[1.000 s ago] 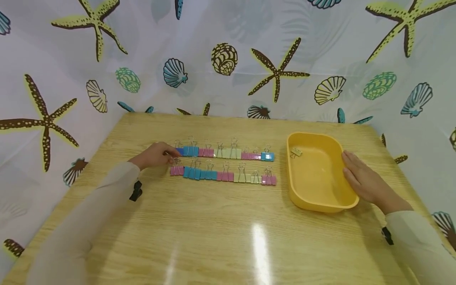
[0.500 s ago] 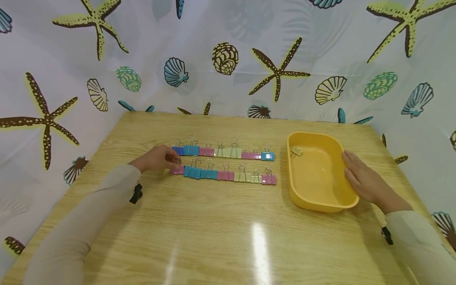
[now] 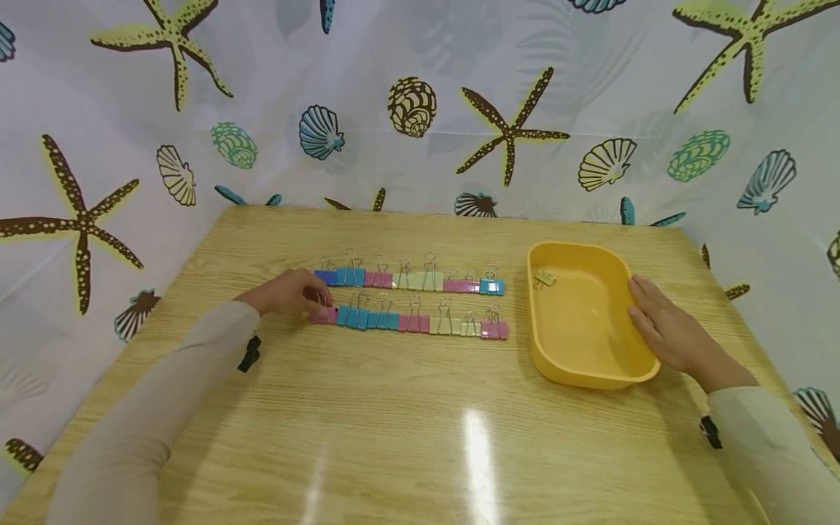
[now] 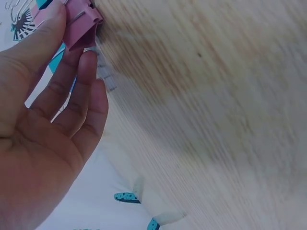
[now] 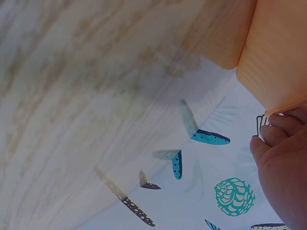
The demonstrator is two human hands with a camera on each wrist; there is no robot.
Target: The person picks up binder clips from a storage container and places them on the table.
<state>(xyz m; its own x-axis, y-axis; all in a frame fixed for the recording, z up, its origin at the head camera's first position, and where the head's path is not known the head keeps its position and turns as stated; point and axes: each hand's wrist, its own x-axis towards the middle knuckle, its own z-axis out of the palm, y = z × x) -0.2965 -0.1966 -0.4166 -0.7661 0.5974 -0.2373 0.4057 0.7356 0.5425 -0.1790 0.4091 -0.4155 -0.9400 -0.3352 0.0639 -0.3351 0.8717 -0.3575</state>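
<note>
My left hand (image 3: pixel 284 294) pinches a pink binder clip (image 3: pixel 324 315) at the left end of the front row. In the left wrist view, thumb and fingertips lie on either side of that pink binder clip (image 4: pixel 82 24). Two rows of binder clips stand on the table, such as a blue clip (image 3: pixel 353 318) in front and a dark blue clip (image 3: pixel 325 278) behind. My right hand (image 3: pixel 671 326) rests against the right side of a yellow plastic bin (image 3: pixel 547 373), its fingers extended along the rim. One pale yellow clip (image 3: pixel 545 278) lies inside the bin.
The wooden table (image 3: pixel 394 415) runs up to a white cloth (image 3: pixel 367 65) printed with starfish and shells. The bin stands just right of both rows. At the front row's right end is another pink clip (image 3: pixel 494 330).
From the left end of the back row, my left hand has come toward me to the front row's pink binder clip. The right hand and the bin have stayed put.
</note>
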